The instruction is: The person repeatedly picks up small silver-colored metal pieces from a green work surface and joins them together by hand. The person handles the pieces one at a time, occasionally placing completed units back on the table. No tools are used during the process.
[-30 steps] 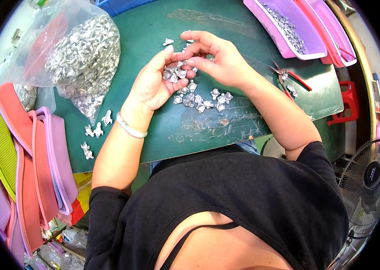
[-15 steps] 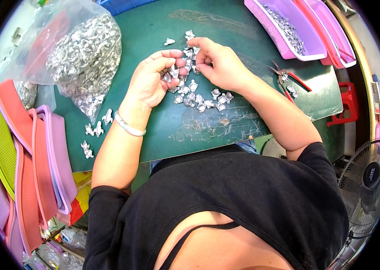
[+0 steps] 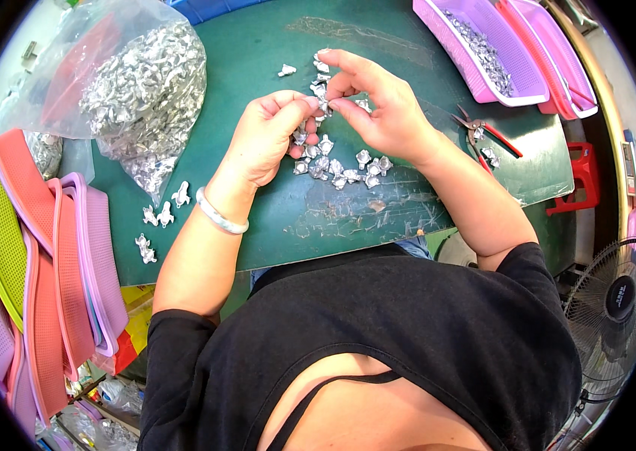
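Note:
My left hand [image 3: 271, 137] is curled around small silver metal castings [image 3: 300, 138], which show between its fingers; its thumb and index finger are pinched together. Thumb to thumb with it, my right hand [image 3: 384, 113] pinches at the same spot, its index finger stretched out above. What lies between those right fingertips is too small and covered to make out. Loose silver castings [image 3: 336, 173] lie on the green table [image 3: 273, 240] just below and behind the hands. A single casting [image 3: 287, 70] rests farther off to the left.
A clear plastic bag [image 3: 145, 98] full of castings stands at left, near several loose pieces [image 3: 165, 215]. Stacked plastic baskets [image 3: 54, 278] rise at the left edge. Red-handled pliers [image 3: 481, 135] lie right of my arm. A purple basket [image 3: 521, 89] holds more castings.
My left hand has turned from palm-up to more closed, and its thumb has moved right to meet my right hand. My right thumb has come in to pinch there.

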Motion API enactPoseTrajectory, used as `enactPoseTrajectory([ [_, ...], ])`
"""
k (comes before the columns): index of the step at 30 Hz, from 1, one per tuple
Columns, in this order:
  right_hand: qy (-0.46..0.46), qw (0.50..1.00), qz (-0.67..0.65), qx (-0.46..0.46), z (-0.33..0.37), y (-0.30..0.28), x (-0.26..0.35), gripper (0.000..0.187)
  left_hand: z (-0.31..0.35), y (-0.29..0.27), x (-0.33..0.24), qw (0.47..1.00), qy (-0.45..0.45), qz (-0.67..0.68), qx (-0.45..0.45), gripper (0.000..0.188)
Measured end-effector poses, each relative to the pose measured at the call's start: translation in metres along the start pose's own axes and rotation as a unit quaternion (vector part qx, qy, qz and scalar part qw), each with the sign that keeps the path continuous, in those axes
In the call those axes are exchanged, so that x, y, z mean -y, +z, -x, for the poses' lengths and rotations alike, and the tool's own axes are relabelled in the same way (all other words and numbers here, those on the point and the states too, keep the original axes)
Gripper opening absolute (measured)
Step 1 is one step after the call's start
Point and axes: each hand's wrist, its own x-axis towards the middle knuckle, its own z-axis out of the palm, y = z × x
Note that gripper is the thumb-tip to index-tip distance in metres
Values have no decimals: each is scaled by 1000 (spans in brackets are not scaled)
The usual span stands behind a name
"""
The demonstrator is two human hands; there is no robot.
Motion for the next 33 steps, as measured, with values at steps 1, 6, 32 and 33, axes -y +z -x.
enactPoseTrajectory([
  [1, -7, 1000, 13, 1, 0, 0, 1, 51, 0, 0, 0, 1000, 3, -7, 0, 17],
  [6, -40, 997, 59, -2, -2, -1, 5, 52, 0, 0, 0, 1000, 14, -13, 2, 17],
  [32, 123, 956, 221, 145, 4, -18, -17, 44, -4, -5, 1, 992, -68, 100, -24, 18],
  [33, 125, 958, 217, 137, 4, -17, -18, 44, -4, -5, 1, 992, -69, 100, -27, 18],
])
